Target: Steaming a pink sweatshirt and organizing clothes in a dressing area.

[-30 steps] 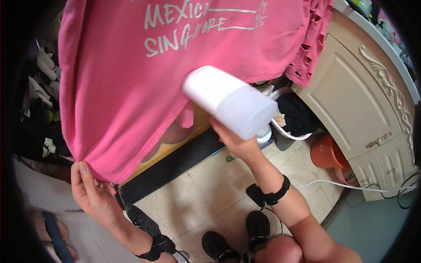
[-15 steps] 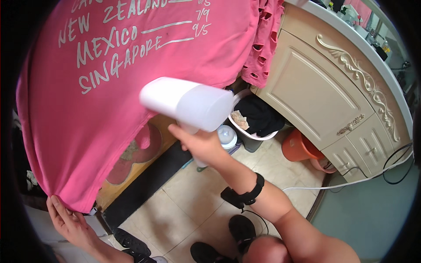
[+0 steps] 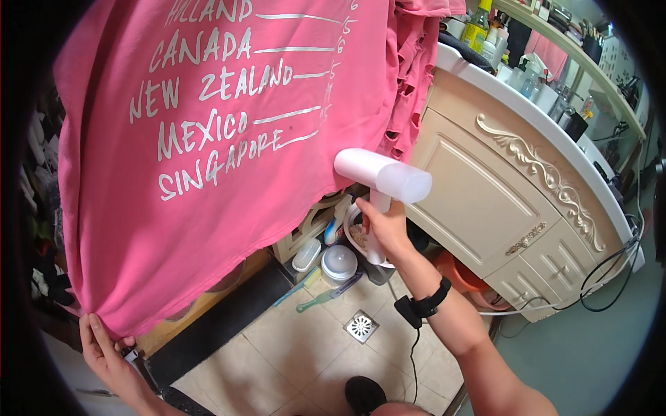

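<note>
A large pink shirt (image 3: 208,236) with white lettering hangs across the left and middle of the view. At its lower left corner my left hand (image 3: 104,350) pinches the hem between thumb and fingers, drawing the cloth out. My right hand (image 3: 388,225) is wrapped round the handle of a white handheld garment steamer (image 3: 368,168), whose rear part is a translucent tank. The steamer's head is at the shirt's lower right edge; whether it touches the cloth I cannot tell. Torn-looking slits run down the pink cloth (image 3: 411,90) at the right.
To the right stands a cream cabinet (image 3: 479,187) with a white countertop crowded with bottles. Below are an orange bucket (image 3: 461,270), a round white container (image 3: 339,263), brushes (image 3: 326,295) and a floor drain (image 3: 361,326). A pale cable (image 3: 520,310) runs along the right.
My right hand has carried the steamer rightward, from in front of the shirt to its lower right edge. My left hand keeps its pinch on the hem. The view has shifted, showing more countertop.
</note>
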